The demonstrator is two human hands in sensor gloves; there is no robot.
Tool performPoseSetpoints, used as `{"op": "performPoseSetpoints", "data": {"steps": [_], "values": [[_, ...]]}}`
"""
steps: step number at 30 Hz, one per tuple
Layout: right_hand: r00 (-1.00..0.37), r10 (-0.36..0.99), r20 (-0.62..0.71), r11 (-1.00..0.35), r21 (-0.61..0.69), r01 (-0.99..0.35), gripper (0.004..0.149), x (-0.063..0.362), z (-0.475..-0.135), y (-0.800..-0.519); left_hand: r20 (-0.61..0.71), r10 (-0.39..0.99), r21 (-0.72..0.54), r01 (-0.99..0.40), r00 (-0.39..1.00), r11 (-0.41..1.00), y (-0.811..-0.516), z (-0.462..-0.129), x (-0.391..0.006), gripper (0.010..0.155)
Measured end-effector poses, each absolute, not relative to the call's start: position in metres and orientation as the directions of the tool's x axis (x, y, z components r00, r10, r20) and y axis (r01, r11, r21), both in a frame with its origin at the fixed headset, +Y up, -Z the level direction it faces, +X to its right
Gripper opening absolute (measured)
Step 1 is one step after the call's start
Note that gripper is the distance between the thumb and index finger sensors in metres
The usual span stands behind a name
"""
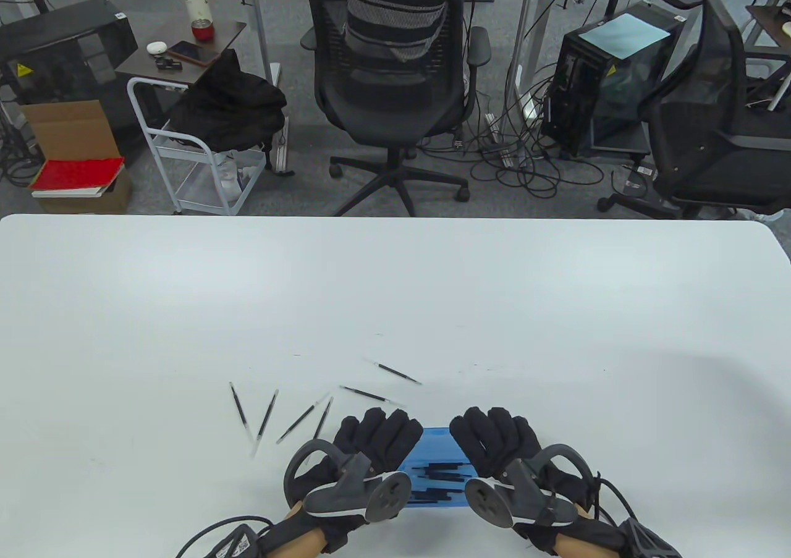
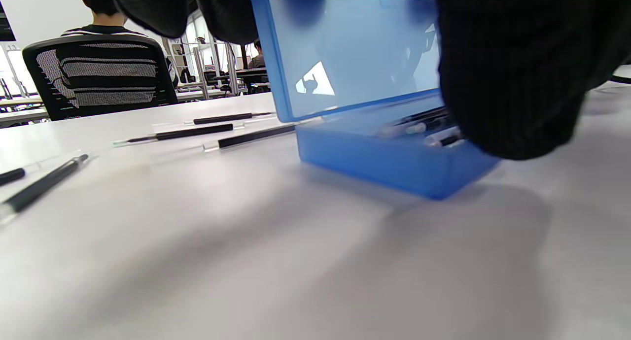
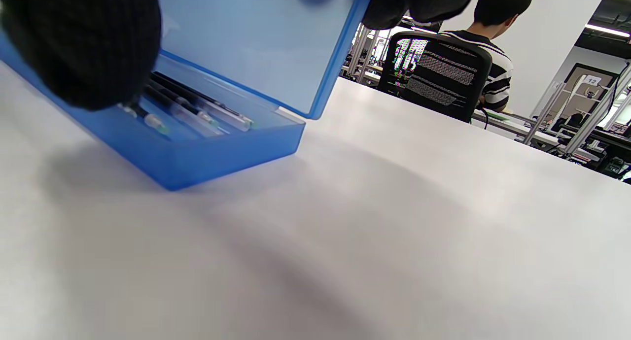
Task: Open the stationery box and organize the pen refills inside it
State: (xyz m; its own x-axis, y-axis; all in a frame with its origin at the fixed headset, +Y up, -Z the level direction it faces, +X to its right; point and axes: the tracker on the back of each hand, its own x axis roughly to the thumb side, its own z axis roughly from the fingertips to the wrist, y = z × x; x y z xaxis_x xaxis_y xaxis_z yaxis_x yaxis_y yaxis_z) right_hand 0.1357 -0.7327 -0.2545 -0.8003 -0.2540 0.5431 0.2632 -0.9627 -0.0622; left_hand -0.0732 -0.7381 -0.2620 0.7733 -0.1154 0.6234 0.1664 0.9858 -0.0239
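A translucent blue stationery box [image 1: 435, 468] lies near the table's front edge between my two hands. Its lid [image 2: 345, 59] stands partly raised over the base [image 2: 389, 162]. My left hand [image 1: 378, 435] grips the lid's left end, fingers over its far edge and the thumb [image 2: 512, 74] in front. My right hand [image 1: 492, 437] holds the lid's [image 3: 256, 39] right end the same way. Several black pen refills [image 3: 192, 108] lie inside the base. Several more loose refills [image 1: 267, 416] are scattered on the table left of and behind the box.
The white table [image 1: 395, 286] stretches wide beyond the box. Behind its far edge stand an office chair [image 1: 395, 82] with a seated person, a small cart [image 1: 204, 150] and computer towers [image 1: 612, 76] on the floor.
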Motion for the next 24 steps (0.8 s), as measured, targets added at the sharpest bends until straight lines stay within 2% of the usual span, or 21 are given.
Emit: {"op": "performPoseSetpoints", "data": {"steps": [4, 8, 14, 18, 24], "values": [[-0.803, -0.237, 0.547, -0.966, -0.048, 0.253, 0.117, 0.136, -0.255, -0.733, 0.602, -0.069, -0.030, 0.109, 0.796, 0.994, -0.724, -0.266, -0.079, 0.102], [-0.804, -0.230, 0.548, -0.968, -0.045, 0.246, 0.117, 0.137, -0.255, -0.734, 0.468, -0.077, 0.039, 0.066, 0.881, 0.997, -0.700, -0.272, -0.100, 0.091], [-0.802, -0.231, 0.551, -0.968, -0.047, 0.246, 0.116, 0.137, -0.255, -0.734, 0.282, -0.026, 0.032, 0.018, 0.959, 0.999, -0.677, -0.279, -0.137, 0.069], [-0.802, -0.228, 0.552, -0.968, -0.045, 0.245, 0.116, 0.137, -0.255, -0.734, 0.180, -0.063, 0.029, 0.059, 0.982, 0.998, -0.679, -0.282, -0.153, 0.058], [-0.801, -0.230, 0.553, -0.968, -0.050, 0.244, 0.116, 0.137, -0.254, -0.734, 0.157, -0.098, -0.035, 0.104, 0.983, 0.994, -0.707, -0.291, -0.155, 0.051]]}}
